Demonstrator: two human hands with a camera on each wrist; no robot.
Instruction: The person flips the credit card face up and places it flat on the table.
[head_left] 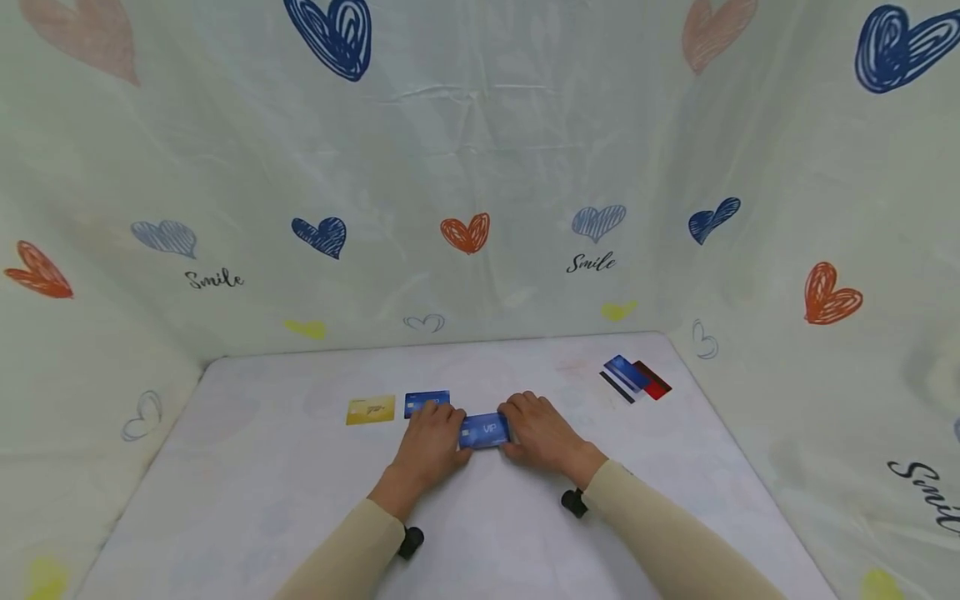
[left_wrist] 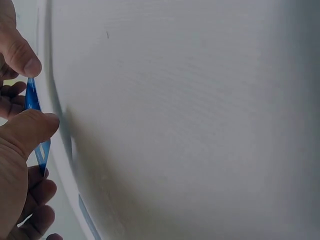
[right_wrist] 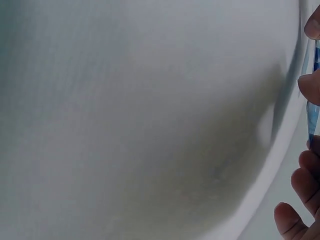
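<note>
While left hand (head_left: 429, 444) and right hand (head_left: 543, 433) pinch opposite ends of blue card (head_left: 484, 430) between them over desk (head_left: 483, 517), card looks light, thin, springy-stiff, likely slick; best held by short edges, without hard bending.

Read "VIP" on blue card (head_left: 484, 432), lower centre of frame. Found "Smile" on backdrop (head_left: 517, 179) at middle left and right of centre; found again, cut off, at lower right edge. Could not decipher lettering on yellow card (head_left: 371, 410).
</note>
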